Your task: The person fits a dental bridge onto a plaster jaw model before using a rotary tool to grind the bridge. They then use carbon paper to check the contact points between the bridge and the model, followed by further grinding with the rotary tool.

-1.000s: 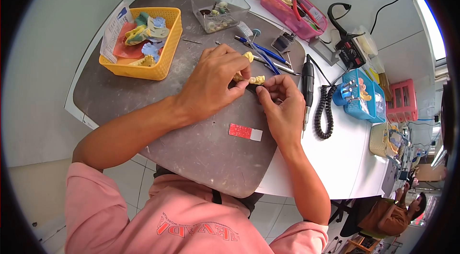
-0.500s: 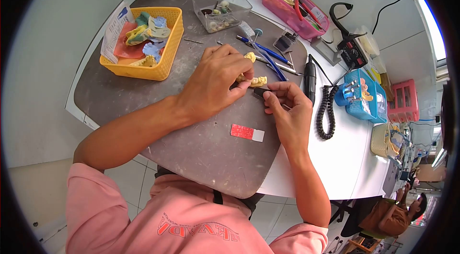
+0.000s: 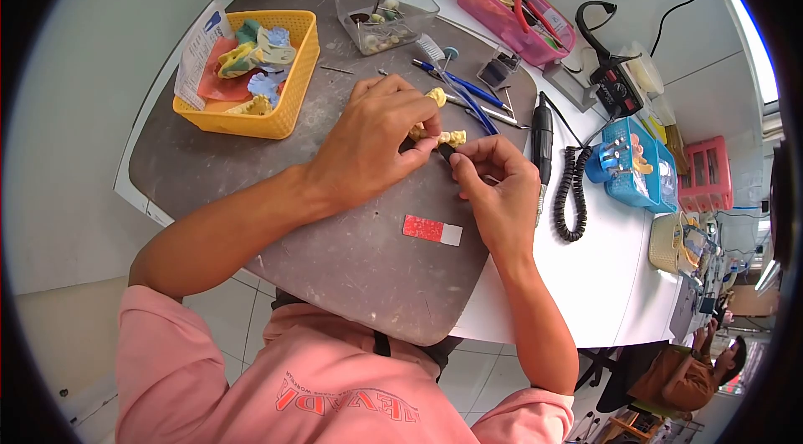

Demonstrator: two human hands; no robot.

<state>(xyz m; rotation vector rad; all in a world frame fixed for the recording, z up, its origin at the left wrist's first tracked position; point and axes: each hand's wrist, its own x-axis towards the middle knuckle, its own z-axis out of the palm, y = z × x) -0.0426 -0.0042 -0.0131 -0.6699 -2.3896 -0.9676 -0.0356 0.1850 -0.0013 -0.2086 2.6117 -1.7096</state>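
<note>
Counter (image 3: 335, 260): under yellow basket (image 3: 292, 95)
L hand (image 3: 370, 130): R of basket, narrow pinch on cast
R hand (image 3: 505, 197): farther R, pinching blk strip
Cast (image 3: 454, 138): R of basket; brace firmly
Blk strip (image 3: 447, 151): beside cast; keep flat, lightly taut

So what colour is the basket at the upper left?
The basket is yellow; the head view shows it.
</note>
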